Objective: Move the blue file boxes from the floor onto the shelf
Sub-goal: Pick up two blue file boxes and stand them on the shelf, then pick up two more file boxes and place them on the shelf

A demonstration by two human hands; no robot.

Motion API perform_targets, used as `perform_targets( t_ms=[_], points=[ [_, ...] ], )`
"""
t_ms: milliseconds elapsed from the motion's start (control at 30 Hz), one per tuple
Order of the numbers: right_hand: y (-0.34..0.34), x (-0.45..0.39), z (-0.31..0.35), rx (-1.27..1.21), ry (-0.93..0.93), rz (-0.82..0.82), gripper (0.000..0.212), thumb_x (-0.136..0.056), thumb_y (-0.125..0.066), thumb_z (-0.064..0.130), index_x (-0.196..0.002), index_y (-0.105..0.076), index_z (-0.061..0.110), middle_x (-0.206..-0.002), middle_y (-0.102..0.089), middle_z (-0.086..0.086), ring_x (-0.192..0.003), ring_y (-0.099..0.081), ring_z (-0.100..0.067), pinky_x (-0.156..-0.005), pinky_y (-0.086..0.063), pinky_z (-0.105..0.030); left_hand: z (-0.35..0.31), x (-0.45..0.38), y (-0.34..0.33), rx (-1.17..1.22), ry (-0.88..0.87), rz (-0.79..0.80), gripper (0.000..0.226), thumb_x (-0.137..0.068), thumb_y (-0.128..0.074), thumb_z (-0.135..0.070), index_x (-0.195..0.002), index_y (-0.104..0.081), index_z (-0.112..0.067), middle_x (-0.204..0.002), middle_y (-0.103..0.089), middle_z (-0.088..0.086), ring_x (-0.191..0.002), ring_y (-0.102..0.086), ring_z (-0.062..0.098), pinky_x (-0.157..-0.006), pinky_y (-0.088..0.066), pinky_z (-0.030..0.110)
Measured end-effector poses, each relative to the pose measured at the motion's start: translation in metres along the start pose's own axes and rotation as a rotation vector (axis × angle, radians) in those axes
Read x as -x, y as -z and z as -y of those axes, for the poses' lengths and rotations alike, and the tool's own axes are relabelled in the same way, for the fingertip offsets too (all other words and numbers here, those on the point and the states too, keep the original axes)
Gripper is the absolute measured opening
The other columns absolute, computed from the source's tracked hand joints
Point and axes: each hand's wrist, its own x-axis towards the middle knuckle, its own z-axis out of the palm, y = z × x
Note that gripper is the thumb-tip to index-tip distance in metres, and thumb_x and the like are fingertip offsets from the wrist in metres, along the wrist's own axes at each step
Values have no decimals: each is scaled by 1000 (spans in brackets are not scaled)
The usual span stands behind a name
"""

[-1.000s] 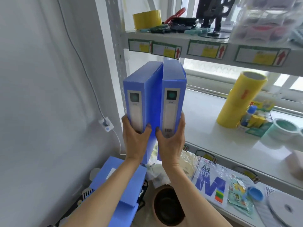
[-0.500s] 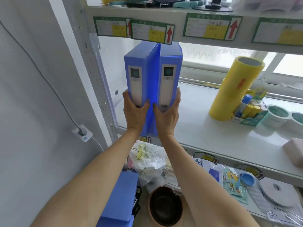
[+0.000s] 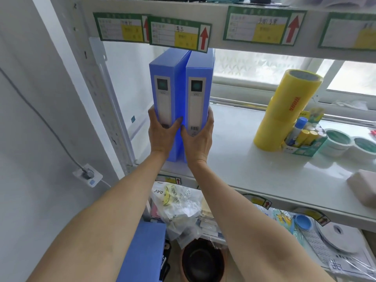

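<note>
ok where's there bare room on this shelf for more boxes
Bare white shelf runs from the two upright blue file boxes to the yellow tape rolls. Right end is crowded: glue stick carton, teal-lidded tubs.

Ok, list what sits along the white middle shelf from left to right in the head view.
Two blue file boxes held upright by both hands → yellow tape rolls → carton of glue sticks → green-topped white tape rolls → pale block at the frame edge.
</note>
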Motion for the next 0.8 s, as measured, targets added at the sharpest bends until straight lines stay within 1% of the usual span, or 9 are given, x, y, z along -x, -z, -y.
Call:
perform_targets(
  t_ms=[200,300,367,467,500,567,633,700,800],
  points=[
    [5,2,-2,38,-44,36,94,-81,-78,21,-153,-17,21,-156,-30,0,-139,-35,-16,-96,-38,-21,4,0,11,-15,35,76,81,-74,-76,-48,-136,-32,-22,-130,-58,3,-98,-69,27,-79,-61,45],
    [12,6,-8,56,-27,38,97,-79,-80,23,-153,-17,18,-158,-27,-1,-143,-31,-17,-99,-33,-19,6,4,14,-10,56,86,83,-75,-77,-44,-140,-30,-22,-131,-57,4,-97,-68,20,-83,-60,42],
    [17,11,-11,71,-37,46,99,-79,-81,25,-153,-17,17,-159,-25,-1,-145,-29,-17,-100,-30,-16,6,9,18,-29,64,78,84,-76,-77,-42,-142,-30,-21,-134,-54,3,-106,-62,16,-89,-57,36],
    [28,23,-9,95,-22,26,98,-78,-81,30,-153,-20,14,-158,-27,-1,-143,-32,-16,-96,-25,1,6,22,26,-70,85,59,90,-76,-75,-48,-147,-27,-22,-150,-42,-1,-132,-46,14,-101,-44,29],
    [31,30,-7,103,-15,4,95,-78,-80,31,-152,-23,15,-156,-31,0,-140,-36,-15,-96,-29,0,6,29,29,-77,96,32,88,-77,-73,-49,-147,-28,-21,-152,-40,0,-134,-45,15,-102,-43,29],
    [38,51,-1,123,8,-60,77,-79,-78,33,-143,-37,18,-138,-47,5,-125,-51,-14,-99,-43,-25,2,47,39,-45,93,-76,71,-82,-68,-46,-139,-39,-13,-139,-52,1,-120,-55,12,-96,-47,26],
    [42,80,5,142,67,-84,49,-82,-74,31,-123,-52,17,-111,-53,9,-99,-58,-12,-92,-47,-42,1,68,55,14,70,-231,47,-87,-61,-38,-119,-49,-5,-103,-62,-3,-88,-60,3,-80,-52,26],
    [39,114,3,157,147,-7,31,-84,-71,26,-108,-57,15,-98,-55,6,-84,-57,-13,-84,-46,-41,9,94,77,61,87,-353,26,-92,-57,-26,-104,-50,-4,-78,-56,-8,-67,-53,4,-68,-49,28],
    [25,171,-17,228,222,244,22,-85,-68,24,-104,-59,16,-95,-59,3,-79,-57,-15,-80,-43,-37,48,142,119,85,221,-518,9,-94,-51,-21,-93,-47,-13,-71,-52,-1,-62,-47,15,-62,-42,27]
  ],
)
